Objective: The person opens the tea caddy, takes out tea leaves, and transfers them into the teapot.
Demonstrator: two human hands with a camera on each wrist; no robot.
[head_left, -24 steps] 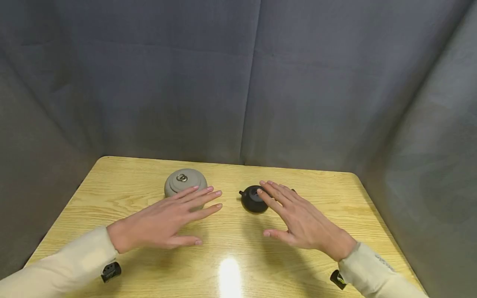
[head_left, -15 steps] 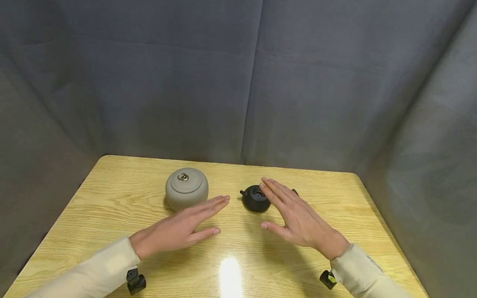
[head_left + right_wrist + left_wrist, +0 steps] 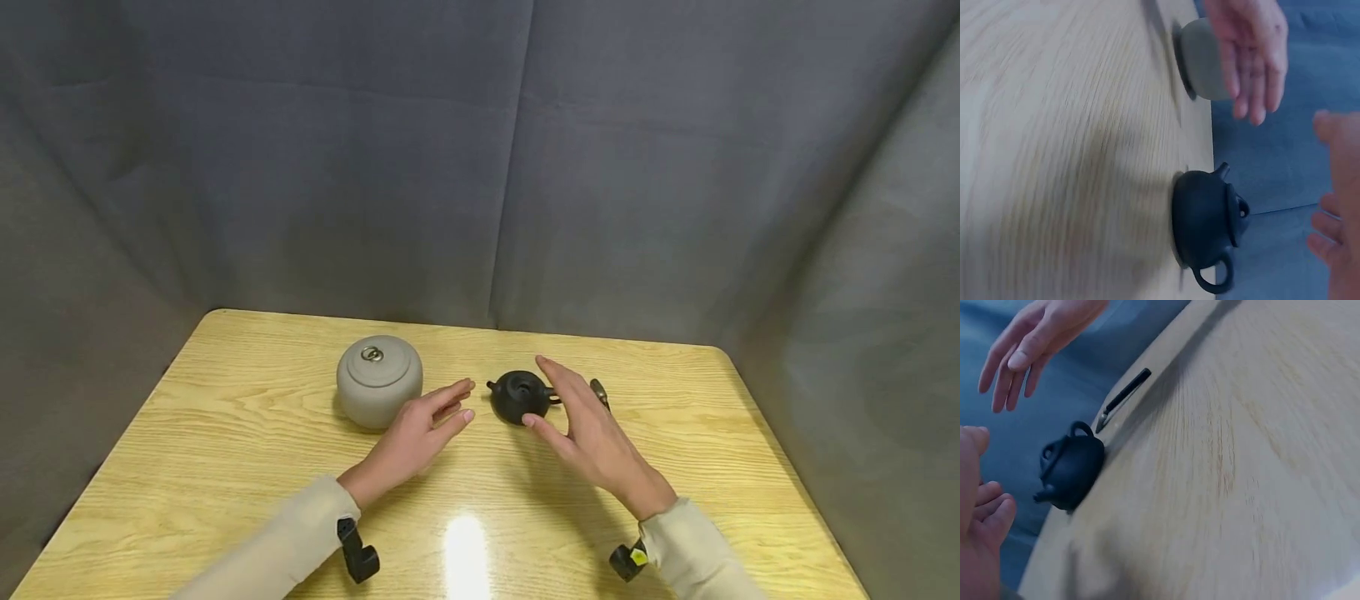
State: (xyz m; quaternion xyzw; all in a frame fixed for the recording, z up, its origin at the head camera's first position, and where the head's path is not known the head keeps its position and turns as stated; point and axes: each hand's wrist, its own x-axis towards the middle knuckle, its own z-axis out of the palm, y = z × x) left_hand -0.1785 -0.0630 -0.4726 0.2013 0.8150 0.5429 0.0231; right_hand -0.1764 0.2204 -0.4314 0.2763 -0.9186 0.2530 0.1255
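A small black teapot stands upright on the wooden table, its spout toward the left and its handle toward the right. My left hand is in the air left of the spout, fingers slightly bent and holding nothing. Over the right side of the teapot hovers my right hand, thumb and fingers spread apart, its grasp vacant. In the right wrist view the teapot shows a gap from both hands. A round grey lidded jar with metal rings on its lid stands behind my left hand.
A slim tool with a dark handle and a metal end lies beyond the teapot's handle, partly hidden by my right hand in the head view. Grey curtains hang behind and beside the wooden table. Both wrists carry black camera mounts.
My left hand has moved right and turned edge-on, uncovering the jar. My right hand has shifted slightly, its thumb and fingers wider apart, so the teapot's handle and the slim tool show more.
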